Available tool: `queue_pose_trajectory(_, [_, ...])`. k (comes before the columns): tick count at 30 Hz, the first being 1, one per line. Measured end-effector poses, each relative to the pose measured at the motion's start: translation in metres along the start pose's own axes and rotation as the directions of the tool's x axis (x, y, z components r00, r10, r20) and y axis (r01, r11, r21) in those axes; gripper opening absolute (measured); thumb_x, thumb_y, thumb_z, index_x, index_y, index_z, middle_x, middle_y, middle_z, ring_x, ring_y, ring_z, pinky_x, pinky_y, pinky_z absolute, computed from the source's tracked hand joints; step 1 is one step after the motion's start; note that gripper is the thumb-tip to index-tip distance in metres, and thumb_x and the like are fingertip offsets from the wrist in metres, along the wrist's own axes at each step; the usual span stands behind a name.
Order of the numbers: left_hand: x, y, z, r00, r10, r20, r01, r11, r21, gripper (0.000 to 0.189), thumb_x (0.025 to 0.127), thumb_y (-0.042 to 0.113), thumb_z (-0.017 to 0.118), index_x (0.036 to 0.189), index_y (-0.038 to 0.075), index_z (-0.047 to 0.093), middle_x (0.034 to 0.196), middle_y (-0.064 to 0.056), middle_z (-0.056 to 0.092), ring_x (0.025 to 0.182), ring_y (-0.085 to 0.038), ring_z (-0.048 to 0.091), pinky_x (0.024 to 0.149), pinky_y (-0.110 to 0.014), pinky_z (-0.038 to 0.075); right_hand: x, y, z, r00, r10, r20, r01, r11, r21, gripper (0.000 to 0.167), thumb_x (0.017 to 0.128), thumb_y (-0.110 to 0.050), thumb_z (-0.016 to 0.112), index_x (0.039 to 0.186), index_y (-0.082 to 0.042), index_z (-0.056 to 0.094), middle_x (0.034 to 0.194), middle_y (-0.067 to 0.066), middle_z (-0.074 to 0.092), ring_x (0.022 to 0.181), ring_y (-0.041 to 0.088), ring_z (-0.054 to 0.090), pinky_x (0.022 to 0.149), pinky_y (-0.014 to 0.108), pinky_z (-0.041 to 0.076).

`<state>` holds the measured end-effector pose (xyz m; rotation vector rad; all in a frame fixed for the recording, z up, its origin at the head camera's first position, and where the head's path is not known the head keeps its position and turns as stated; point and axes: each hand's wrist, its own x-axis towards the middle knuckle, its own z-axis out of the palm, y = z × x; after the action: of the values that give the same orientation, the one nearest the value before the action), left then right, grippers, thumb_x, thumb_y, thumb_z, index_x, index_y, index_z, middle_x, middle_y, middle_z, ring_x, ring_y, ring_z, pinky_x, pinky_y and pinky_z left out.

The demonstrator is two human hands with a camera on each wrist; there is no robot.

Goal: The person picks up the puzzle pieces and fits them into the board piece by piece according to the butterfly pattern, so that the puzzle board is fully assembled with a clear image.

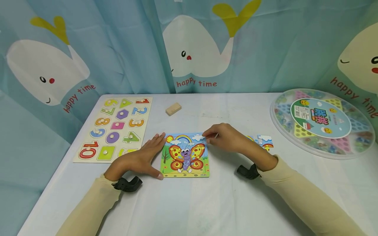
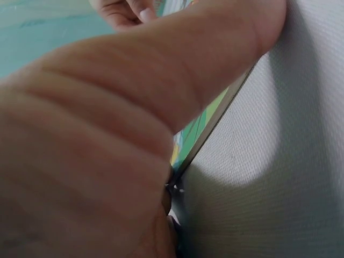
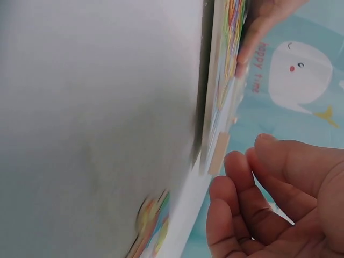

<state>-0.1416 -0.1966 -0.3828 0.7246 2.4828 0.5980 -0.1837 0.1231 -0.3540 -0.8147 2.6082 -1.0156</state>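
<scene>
The butterfly puzzle (image 1: pixel 185 155) lies flat on the worktop (image 1: pixel 189 203), directly in front of the person and between the two hands. It is nearly square, so it has no marked long axis; its picture stands upright toward the person, rainbow at the far edge.

The left hand (image 1: pixel 141 157) lies flat against the puzzle's left edge, fingers straight and pointing away along that edge, thumb stretched along the near left corner. It braces the board and grips nothing.

The right hand (image 1: pixel 224 137) sits at the puzzle's far right corner, fingers curled together in a narrow pinch over the cloud there. Whether a piece sits between the fingertips cannot be told from any view.

To the right of the puzzle, just behind the right wrist, loose puzzle pieces (image 1: pixel 264 141) lie on the worktop. They are nearer the right hand than the left.
</scene>
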Motion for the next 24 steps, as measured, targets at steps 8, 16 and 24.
queue_pose_trajectory(8, [0.000, 0.000, 0.000, 1.000, 0.008, -0.003, -0.008, 1.000, -0.002, 0.128, 0.068, 0.047, 0.085, 0.156, 0.008, 0.001, 0.162, -0.003, -0.012, 0.146, -0.021, -0.015, 0.117, -0.045, 0.000, -0.011, 0.014, -0.008, 0.998, 0.058, -0.006, -0.058, 0.997, 0.060, 0.023, 0.088, 0.002, 0.064, 0.110, 0.002, 0.070, 0.096, 0.006, 0.069, 0.085, 0.020, 0.059, 0.066, 0.030, 0.052])
queue_pose_trajectory(16, [-0.001, 0.000, 0.000, 1.000, 0.010, -0.004, -0.010, 1.000, 0.003, 0.128, 0.068, 0.047, 0.085, 0.156, 0.008, 0.001, 0.162, -0.003, -0.012, 0.146, -0.021, -0.015, 0.117, -0.045, 0.000, -0.021, 0.028, -0.019, 0.993, 0.106, -0.051, -0.103, 0.993, 0.063, 0.025, 0.087, -0.002, 0.068, 0.112, 0.001, 0.070, 0.105, 0.011, 0.067, 0.083, 0.022, 0.062, 0.071, 0.031, 0.052])
queue_pose_trajectory(24, [-0.001, 0.001, 0.000, 1.000, 0.009, -0.002, -0.009, 1.000, 0.003, 0.127, 0.069, 0.046, 0.085, 0.156, 0.008, 0.001, 0.162, -0.003, -0.012, 0.146, -0.021, -0.015, 0.117, -0.045, 0.000, -0.027, 0.039, -0.027, 0.988, 0.135, -0.078, -0.134, 0.991, 0.011, 0.033, 0.087, -0.005, 0.067, 0.119, 0.001, 0.066, 0.119, 0.016, 0.062, 0.110, 0.033, 0.054, 0.091, 0.047, 0.048])
